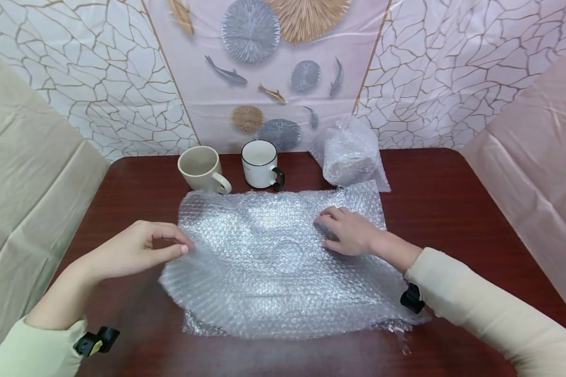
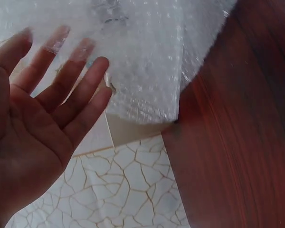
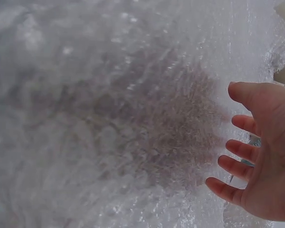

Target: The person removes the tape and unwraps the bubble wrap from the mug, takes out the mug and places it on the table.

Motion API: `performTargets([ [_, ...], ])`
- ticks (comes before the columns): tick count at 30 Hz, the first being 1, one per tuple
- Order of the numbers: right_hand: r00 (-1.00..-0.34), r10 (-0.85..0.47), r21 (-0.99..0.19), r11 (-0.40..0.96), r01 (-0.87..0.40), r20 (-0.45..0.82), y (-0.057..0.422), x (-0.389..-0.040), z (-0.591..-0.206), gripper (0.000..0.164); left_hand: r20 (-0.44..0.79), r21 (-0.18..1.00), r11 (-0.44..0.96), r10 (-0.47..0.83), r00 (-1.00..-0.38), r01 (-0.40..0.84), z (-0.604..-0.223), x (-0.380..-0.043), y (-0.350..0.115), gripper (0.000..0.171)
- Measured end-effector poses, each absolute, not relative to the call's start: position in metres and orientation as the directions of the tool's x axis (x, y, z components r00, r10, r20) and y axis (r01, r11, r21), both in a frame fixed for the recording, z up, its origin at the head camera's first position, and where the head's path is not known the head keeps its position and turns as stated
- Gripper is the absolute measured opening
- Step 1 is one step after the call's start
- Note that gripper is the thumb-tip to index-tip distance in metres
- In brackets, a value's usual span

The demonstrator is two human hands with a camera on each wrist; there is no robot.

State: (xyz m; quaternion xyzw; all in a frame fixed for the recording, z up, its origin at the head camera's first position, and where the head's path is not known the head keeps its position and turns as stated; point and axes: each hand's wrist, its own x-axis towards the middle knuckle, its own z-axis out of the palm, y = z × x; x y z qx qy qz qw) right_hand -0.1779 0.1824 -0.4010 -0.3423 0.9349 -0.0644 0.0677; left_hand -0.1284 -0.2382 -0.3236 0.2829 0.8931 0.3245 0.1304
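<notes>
A wide sheet of clear bubble wrap (image 1: pixel 283 251) covers the middle of the table, its near left part lifted and curved. At its left edge my left hand (image 1: pixel 139 248) pinches the wrap between thumb and fingertips. In the left wrist view, the wrap overlaps some fingertips of this hand (image 2: pixel 42 114), with the other fingers spread. My right hand (image 1: pixel 351 230) is over the right part of the sheet, palm down. The right wrist view shows the fingers of that hand (image 3: pixel 261 152) apart and slightly bent, tips close to the wrap.
Behind the sheet stand a beige mug (image 1: pixel 199 170) and a white mug (image 1: pixel 259 170) with a black rim and handle. A roll of bubble wrap (image 1: pixel 351 154) lies at the back right. The dark red wooden table (image 1: pixel 137 183) meets patterned cloth (image 1: pixel 122 78) at the back.
</notes>
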Motion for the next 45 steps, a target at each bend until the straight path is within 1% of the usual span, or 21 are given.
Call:
performTargets([
  [2, -0.755, -0.651, -0.160, 0.756, -0.635, -0.079, 0.184, -0.177, -0.402, 0.048, -0.098, 0.651, 0.650, 0.585, -0.805, 0.393, -0.325, -0.126, -0.242, 0.018],
  [6, -0.751, -0.655, -0.153, 0.753, -0.640, -0.085, 0.187, -0.177, -0.403, 0.051, -0.209, 0.642, 0.697, 0.561, -0.801, 0.321, -0.330, -0.122, -0.249, 0.033],
  [8, -0.749, -0.657, -0.147, 0.752, -0.642, -0.088, 0.189, -0.177, -0.404, 0.054, -0.247, 0.630, 0.714, 0.557, -0.793, 0.306, -0.335, -0.121, -0.252, 0.039],
  [10, -0.749, -0.656, -0.144, 0.753, -0.642, -0.089, 0.190, -0.177, -0.405, 0.056, -0.266, 0.601, 0.733, 0.560, -0.785, 0.319, -0.340, -0.119, -0.255, 0.041],
  [16, -0.747, -0.661, -0.136, 0.748, -0.650, -0.067, 0.195, -0.175, -0.409, 0.061, -0.249, 0.529, 0.736, 0.611, -0.751, 0.423, -0.357, -0.116, -0.255, 0.040],
  [19, -0.745, -0.665, -0.134, 0.744, -0.655, -0.051, 0.196, -0.175, -0.410, 0.062, -0.252, 0.512, 0.735, 0.624, -0.739, 0.446, -0.363, -0.117, -0.252, 0.042],
  [25, -0.737, -0.676, -0.142, 0.733, -0.666, -0.033, 0.199, -0.173, -0.412, 0.065, -0.318, 0.504, 0.769, 0.589, -0.743, 0.394, -0.372, -0.116, -0.244, 0.049],
  [31, -0.717, -0.696, -0.162, 0.711, -0.684, -0.032, 0.204, -0.171, -0.414, 0.068, -0.362, 0.463, 0.809, 0.546, -0.756, 0.362, -0.381, -0.112, -0.237, 0.055],
  [37, -0.704, -0.705, -0.195, 0.705, -0.682, -0.082, 0.207, -0.167, -0.413, 0.071, -0.342, 0.430, 0.806, 0.562, -0.753, 0.406, -0.383, -0.110, -0.234, 0.057],
  [45, -0.683, -0.716, -0.191, 0.697, -0.691, -0.143, 0.208, -0.166, -0.402, 0.067, -0.424, 0.375, 0.824, 0.559, -0.712, 0.424, -0.364, -0.111, -0.229, 0.059],
])
